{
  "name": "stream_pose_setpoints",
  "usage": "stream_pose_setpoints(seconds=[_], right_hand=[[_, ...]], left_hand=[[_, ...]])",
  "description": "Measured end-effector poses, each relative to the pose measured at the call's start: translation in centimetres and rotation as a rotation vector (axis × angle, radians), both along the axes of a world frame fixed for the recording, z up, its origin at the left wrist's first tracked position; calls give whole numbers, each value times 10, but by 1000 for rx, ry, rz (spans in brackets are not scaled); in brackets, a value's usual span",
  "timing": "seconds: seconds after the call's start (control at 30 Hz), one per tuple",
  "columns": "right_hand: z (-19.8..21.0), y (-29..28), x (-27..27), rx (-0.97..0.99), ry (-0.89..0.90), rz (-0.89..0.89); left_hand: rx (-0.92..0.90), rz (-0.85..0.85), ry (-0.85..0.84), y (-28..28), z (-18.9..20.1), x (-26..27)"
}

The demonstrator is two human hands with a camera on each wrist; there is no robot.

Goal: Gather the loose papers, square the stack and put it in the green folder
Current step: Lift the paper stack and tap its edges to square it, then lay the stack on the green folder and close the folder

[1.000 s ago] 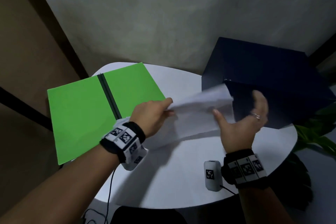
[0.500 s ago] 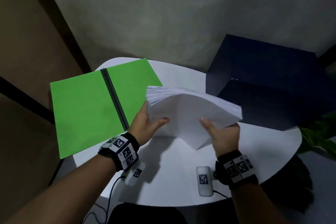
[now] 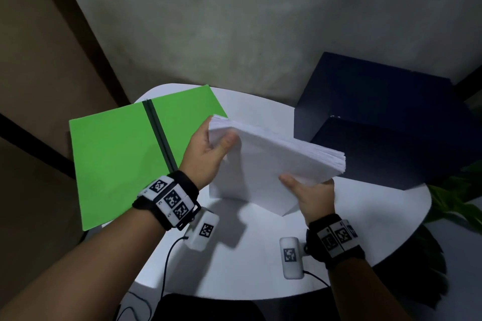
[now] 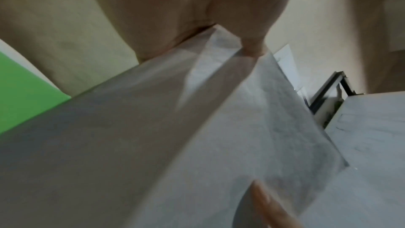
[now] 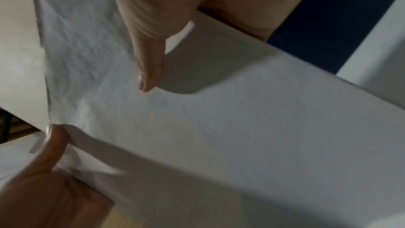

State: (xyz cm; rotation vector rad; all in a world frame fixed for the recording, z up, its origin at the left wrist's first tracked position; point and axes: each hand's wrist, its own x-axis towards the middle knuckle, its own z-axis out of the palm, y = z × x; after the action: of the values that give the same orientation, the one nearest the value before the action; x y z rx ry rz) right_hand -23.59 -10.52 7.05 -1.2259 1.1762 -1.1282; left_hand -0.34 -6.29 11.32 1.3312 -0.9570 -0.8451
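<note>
A thick stack of white paper sheets [image 3: 271, 164] is being held tilted above the round white table [image 3: 260, 263], its lower corner seemingly touching the tabletop, with the left hand [image 3: 206, 154] clamped on the upper left corner, thumb on top. The right hand [image 3: 310, 195] is being kept gripped on the lower right edge, fingers underneath. The open bright green folder [image 3: 114, 159] is being left flat on the table just left of the stack, while a dark blue box [image 3: 386, 122] is being left standing at the right.
</note>
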Motion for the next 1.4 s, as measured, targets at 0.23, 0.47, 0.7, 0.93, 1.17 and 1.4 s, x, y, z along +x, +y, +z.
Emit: stream_pose_setpoints(seconds=[0.23, 0.47, 0.7, 0.93, 1.17, 1.4], right_hand=[[-16, 2, 15, 154, -4, -29], [6, -9, 30, 126, -38, -4], [-24, 0, 44, 202, 121, 109], [-16, -4, 63, 106, 274, 176], [2, -24, 79, -6, 276, 173], [1, -28, 88, -56, 281, 133]], left_hand=[[15, 75, -27, -8, -18, 0], [168, 50, -102, -2, -38, 22], [347, 126, -42, 18, -79, 30], [610, 162, -191, 36, -110, 71], [1183, 763, -417, 88, -149, 212], [1151, 702, -351, 95, -160, 240]])
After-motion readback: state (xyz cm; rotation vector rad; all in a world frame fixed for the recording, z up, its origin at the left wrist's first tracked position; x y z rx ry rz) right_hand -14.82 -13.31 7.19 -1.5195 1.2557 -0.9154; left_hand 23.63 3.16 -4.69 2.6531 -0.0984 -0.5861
